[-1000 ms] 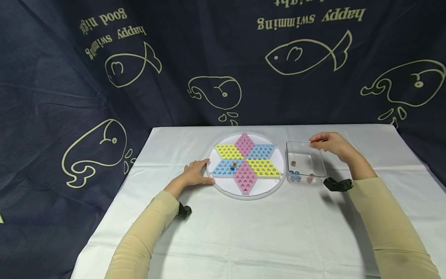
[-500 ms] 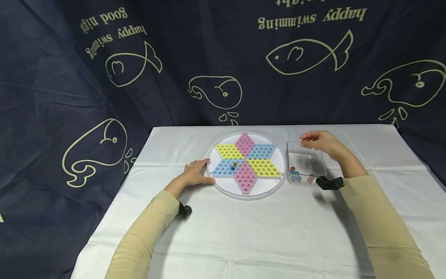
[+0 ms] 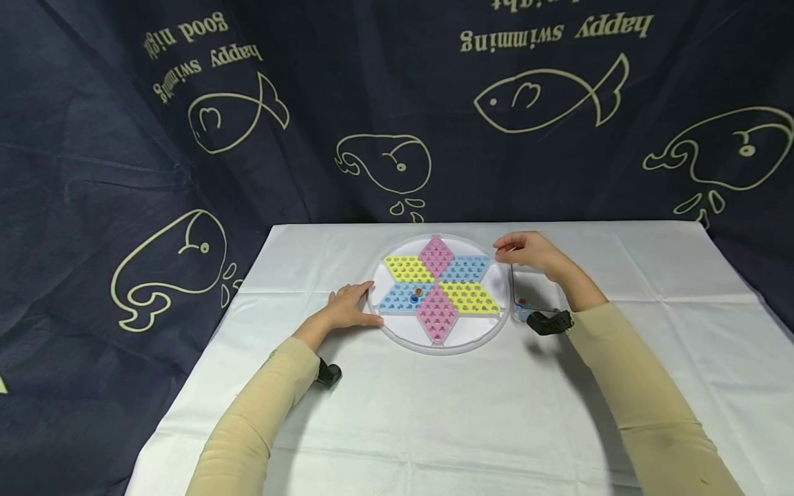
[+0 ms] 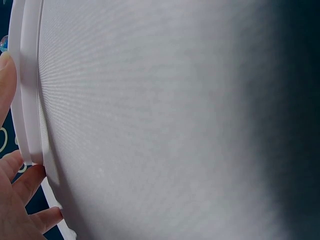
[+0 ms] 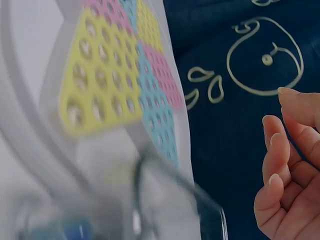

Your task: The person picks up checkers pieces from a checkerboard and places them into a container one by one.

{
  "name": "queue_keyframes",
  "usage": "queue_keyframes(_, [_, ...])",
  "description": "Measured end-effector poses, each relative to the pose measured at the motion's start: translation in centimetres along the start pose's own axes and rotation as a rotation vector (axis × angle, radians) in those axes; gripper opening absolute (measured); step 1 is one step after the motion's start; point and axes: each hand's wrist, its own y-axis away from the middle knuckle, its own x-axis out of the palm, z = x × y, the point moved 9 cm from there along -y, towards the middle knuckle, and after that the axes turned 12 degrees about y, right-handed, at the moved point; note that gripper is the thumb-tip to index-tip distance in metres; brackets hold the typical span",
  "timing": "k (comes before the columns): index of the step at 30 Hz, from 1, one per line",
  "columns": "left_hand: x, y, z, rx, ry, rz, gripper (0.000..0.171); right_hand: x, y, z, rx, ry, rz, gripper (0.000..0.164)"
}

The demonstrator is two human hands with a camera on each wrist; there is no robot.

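A round white Chinese checkers board [image 3: 397,334] with a pink, yellow and blue star lies mid-table. Two marbles, one blue [image 3: 414,299] and one orange [image 3: 418,293], sit in its left blue section. My left hand [image 3: 347,308] rests at the board's left rim, thumb and fingers spread along it. My right hand [image 3: 527,249] is raised beside the board's right edge, over a clear plastic box [image 3: 540,309]. Its fingers bend loosely in the right wrist view, with nothing seen between them. Several marbles [image 3: 524,312] lie in the box's near left corner; my forearm hides part of the box.
The board and box stand side by side on a white tablecloth [image 3: 434,420]. A dark blue curtain [image 3: 397,89] with fish and whale drawings hangs behind the table. Black straps [image 3: 548,322] with cameras sit at both wrists.
My right hand has moved left across the box to the board's right edge. An orange marble in the box has rolled toward the near left corner. My left hand stays put.
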Motion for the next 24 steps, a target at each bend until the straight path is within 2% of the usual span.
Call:
queue_keyframes(9, [0.0, 0.0, 0.1, -0.017, 0.005, 0.013, 0.095, 3.1, -1.4, 2.8, -0.066, -0.047, 0.046, 0.040])
queue_keyframes(19, [0.0, 0.0, 0.1, -0.009, -0.004, 0.005, 0.095, 6.5, -2.4, 4.8, -0.121, -0.113, 0.107, 0.039])
queue_keyframes(24, [0.0, 0.0, 0.0, -0.013, 0.006, 0.007, 0.095, 8.1, -2.7, 5.7, -0.130, -0.100, 0.125, 0.040])
